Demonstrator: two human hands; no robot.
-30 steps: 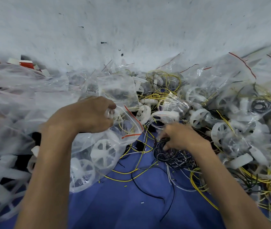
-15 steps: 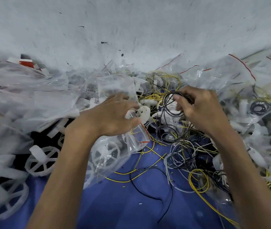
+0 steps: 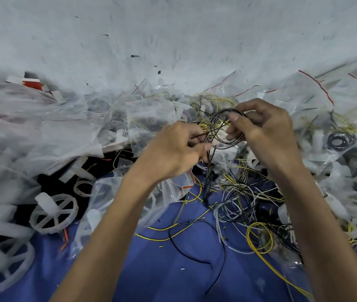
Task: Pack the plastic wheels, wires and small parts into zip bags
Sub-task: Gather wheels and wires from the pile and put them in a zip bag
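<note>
**Head view: both hands on a loop of black wire at mid-frame**

My left hand [image 3: 173,153] pinches the black wire [image 3: 223,112] between thumb and fingertips where the strands cross. I judge that this stops the loops from springing apart. My right hand [image 3: 264,131], just right of centre, has its fingers curled round the far side of the same coil and shapes it into a bundle small enough for a bag. The tail of the wire hangs down from my left hand toward the loose wires [image 3: 238,201] heaped in the lower right.

Under my left wrist lies a half-filled zip bag [image 3: 116,197] with its red-striped mouth turned toward the coil, close by for the drop. A white plastic wheel [image 3: 53,214] sits unpacked at lower left on the blue table [image 3: 173,269]. Filled bags [image 3: 325,118] are stacked at the right edge, out of my way.
</note>
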